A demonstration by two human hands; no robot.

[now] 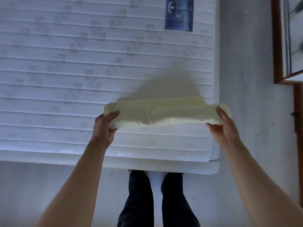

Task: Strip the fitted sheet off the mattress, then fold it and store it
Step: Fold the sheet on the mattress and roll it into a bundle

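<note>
Head view: my left hand (106, 123) and right hand (221, 123) each hold one end of the folded pale-yellow sheet (164, 112), every grip pinching cloth, lifted above the bare mattress (65, 79) near its right near corner, its shadow beyond.

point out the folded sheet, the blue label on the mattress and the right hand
folded sheet (164, 113): head view, on the middle of the pale yellow bundle's front fold
blue label (179, 13): head view, on the centre of the label
right hand (223, 126): head view, on the back of the hand gripping the sheet's end
</note>
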